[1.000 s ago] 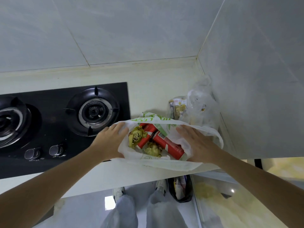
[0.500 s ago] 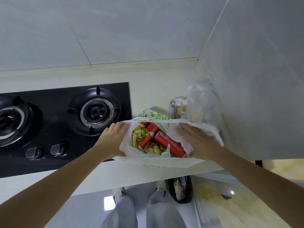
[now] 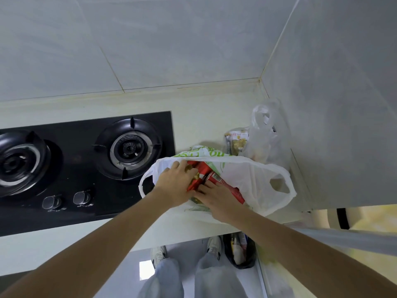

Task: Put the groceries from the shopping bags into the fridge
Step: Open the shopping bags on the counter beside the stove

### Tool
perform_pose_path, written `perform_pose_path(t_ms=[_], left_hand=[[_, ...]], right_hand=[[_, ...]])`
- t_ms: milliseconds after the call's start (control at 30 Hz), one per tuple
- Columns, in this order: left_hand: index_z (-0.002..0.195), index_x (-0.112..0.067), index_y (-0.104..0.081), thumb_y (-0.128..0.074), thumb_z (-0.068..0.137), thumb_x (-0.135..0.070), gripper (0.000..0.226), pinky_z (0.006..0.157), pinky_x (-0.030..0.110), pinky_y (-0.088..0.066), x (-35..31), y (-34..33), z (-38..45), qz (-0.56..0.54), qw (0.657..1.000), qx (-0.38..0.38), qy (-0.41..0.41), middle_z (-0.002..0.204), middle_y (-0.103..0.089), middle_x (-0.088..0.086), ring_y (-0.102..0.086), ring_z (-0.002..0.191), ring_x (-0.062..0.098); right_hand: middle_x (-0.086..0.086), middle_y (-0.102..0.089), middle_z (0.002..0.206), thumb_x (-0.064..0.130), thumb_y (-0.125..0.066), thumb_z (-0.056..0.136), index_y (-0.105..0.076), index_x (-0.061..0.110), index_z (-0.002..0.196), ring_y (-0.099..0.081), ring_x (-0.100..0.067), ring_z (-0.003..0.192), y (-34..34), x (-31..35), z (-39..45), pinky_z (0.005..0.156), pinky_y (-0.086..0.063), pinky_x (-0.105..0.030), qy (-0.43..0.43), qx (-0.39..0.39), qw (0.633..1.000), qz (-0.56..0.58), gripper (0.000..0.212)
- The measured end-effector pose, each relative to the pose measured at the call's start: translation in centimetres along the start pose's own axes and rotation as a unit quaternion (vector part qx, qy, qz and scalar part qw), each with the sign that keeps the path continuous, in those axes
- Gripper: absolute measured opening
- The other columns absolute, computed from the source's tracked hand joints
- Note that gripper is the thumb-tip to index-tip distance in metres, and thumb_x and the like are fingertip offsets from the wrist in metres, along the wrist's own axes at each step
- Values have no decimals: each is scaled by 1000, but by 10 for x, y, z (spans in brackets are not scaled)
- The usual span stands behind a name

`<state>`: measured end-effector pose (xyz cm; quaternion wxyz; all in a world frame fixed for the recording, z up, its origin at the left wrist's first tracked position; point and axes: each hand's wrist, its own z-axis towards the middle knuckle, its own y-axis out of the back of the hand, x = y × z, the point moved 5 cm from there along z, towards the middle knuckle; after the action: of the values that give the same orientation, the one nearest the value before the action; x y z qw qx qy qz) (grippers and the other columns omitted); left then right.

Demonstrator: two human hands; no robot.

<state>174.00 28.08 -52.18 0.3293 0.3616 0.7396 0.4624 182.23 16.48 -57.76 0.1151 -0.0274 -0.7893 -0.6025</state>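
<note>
A white shopping bag (image 3: 253, 181) with green print lies open on the pale counter (image 3: 199, 121), right of the hob. Inside it lie red packets (image 3: 217, 179) and crinkly gold packets (image 3: 191, 168). Both my hands are down inside the bag's mouth. My left hand (image 3: 174, 183) has its fingers curled over a gold packet beside a red packet. My right hand (image 3: 217, 198) grips the near end of the long red packet. The bag's handles hang loose at either side.
A clear plastic bag (image 3: 266, 136) and a snack packet (image 3: 236, 140) stand behind the white bag, in the corner by the right wall. A black two-burner gas hob (image 3: 86, 158) fills the left. A dark bag (image 3: 240, 250) sits on the floor by my feet.
Both hands have left the bag's rim and gone inside onto the packets. The bag's mouth now gapes wider, with its right handle spread out.
</note>
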Motion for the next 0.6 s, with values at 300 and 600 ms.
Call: perform_pose_path(t_ms=[300,600], left_hand=[[127,-28,-50,-74,72,-17,61,84,36,-39,6,-16,7,78,997,-18,12,122,-42,11,-44,107,30],[128,-24,-53,-68,72,-10,60,79,34,-40,2,-17,-2,15,1000,-24,-7,128,-36,6,-46,94,23]], right_hand=[[-11,-59,126,15,-87,68,-70,19,109,-58,-32,113,7,3,-5,94,-56,-45,-4,-17,999,-47,44],[2,-63,125,6,-65,89,-72,15,111,-49,-23,122,19,-10,-6,101,-48,-33,61,48,997,9,25]])
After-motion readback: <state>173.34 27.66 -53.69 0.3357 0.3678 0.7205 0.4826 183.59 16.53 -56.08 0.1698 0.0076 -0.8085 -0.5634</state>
